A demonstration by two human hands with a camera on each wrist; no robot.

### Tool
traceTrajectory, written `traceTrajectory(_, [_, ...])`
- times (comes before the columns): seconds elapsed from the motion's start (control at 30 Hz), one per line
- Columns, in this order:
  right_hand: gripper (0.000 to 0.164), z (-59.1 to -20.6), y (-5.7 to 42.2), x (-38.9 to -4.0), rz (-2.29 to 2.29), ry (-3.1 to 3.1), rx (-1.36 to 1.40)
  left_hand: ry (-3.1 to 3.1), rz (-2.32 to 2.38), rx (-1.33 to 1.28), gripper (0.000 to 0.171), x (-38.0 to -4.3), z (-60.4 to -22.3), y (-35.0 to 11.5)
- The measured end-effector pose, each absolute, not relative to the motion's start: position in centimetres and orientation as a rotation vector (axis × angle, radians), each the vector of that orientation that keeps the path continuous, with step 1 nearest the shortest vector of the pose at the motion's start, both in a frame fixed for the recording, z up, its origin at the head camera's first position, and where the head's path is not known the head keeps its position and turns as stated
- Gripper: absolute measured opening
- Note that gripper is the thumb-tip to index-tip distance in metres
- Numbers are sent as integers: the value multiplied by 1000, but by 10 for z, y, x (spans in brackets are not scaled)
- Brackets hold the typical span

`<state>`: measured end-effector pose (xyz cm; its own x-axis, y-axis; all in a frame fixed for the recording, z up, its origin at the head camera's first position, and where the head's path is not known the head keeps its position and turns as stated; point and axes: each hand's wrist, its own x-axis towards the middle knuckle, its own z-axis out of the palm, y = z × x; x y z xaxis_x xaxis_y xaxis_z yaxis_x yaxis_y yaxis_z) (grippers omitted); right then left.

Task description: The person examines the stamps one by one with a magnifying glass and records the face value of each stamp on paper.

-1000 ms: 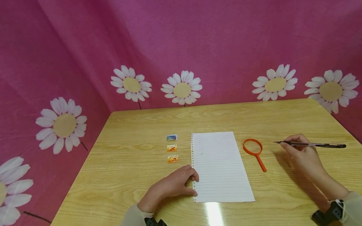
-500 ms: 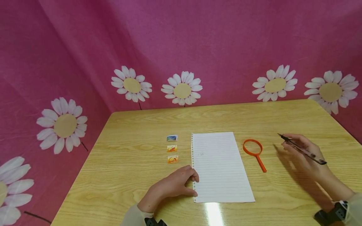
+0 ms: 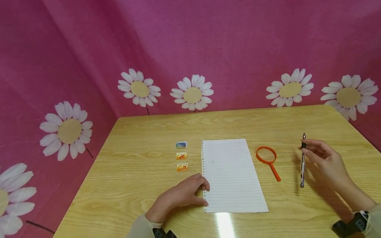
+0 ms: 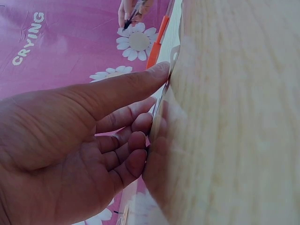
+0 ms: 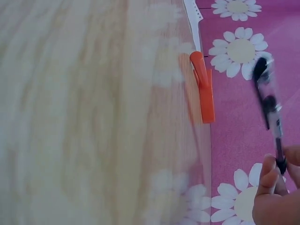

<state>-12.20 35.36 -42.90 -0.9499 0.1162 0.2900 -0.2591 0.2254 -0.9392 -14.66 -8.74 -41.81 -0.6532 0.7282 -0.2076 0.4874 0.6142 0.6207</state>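
In the head view a lined loose-leaf sheet [image 3: 230,181] lies on the table, with a few small handwritten marks at its upper left. My left hand [image 3: 186,193] rests at the sheet's punched left edge, thumb and fingertips on the margin, fingers loosely bent. To the right, above the table, my right hand [image 3: 328,163] pinches a pen [image 3: 302,168] near one end between thumb and fingers. The pen's long end points toward me. The right wrist view shows the clear barrel [image 5: 278,131] and black clip. An orange magnifying glass [image 3: 275,172] lies between sheet and right hand.
Three small stamp-like pictures stand in a column left of the sheet: a blue one [image 3: 181,144], a yellow-red one [image 3: 181,155] and an orange one [image 3: 182,167]. A pink curtain [image 3: 238,43] with daisies borders the wooden table [image 3: 143,158] behind and at the sides.
The pen has swung round in my right hand, from lying crosswise to its long end pointing toward me. My left hand, the sheet and the magnifying glass stay put.
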Motion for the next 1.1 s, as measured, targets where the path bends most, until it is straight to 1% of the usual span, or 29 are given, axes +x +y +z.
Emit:
traceTrajectory(0.07, [34, -429, 354, -124, 1725, -2250, 145, 2398, 735, 965, 33, -147, -418, -88])
traceTrajectory(0.17, [33, -428, 354, -128, 1517, -2398, 147, 2404, 730, 973, 33, -147, -418, -88])
traceTrajectory(0.37, [27, -428, 353, -140, 1126, -2588, 255, 2399, 731, 981, 33, -147, -420, -89])
traceTrajectory(0.53, [25, -428, 349, -148, 928, -2700, 317, 2400, 732, 976, 33, -147, -419, -88])
traceTrajectory(1.1, [25, -439, 350, -161, 609, -2725, 613, 2394, 730, 928, 33, -147, -417, -86])
